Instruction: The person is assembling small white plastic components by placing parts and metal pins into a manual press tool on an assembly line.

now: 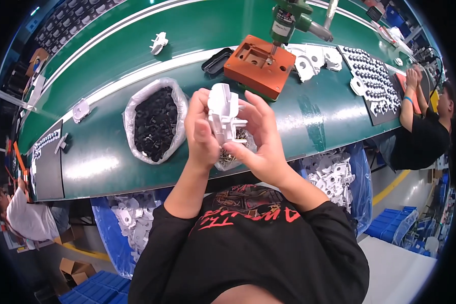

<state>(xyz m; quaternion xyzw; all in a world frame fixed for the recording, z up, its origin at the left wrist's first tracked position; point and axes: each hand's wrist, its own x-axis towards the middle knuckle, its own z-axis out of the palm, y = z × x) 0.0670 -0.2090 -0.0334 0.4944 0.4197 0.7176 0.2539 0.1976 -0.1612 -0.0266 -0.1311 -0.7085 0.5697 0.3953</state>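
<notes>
Above the bench's near edge I hold a white moulded plastic part (pixel 223 112) upright between both hands. My left hand (pixel 200 134) is closed along its left side, thumb toward me. Cupped round its right side, my right hand (pixel 261 137) has its thumb against the lower end. Beneath the hands, partly hidden, sits a clear bag of small brass-coloured screws (pixel 228 158). Left of them stands a clear-lined bag of small black parts (pixel 157 121). Just beyond the hands is an orange fixture block (pixel 261 65), under the tip of a green-bodied driver machine (pixel 285 24).
A black tray (pixel 217 62) and several white parts (pixel 309 60) flank the fixture. Farther right lies a board of parts (pixel 372 81) beside a co-worker (pixel 425 121); another person (pixel 30 215) sits far left. Blue-lined bins of white parts (pixel 131 218) stand below the bench edge.
</notes>
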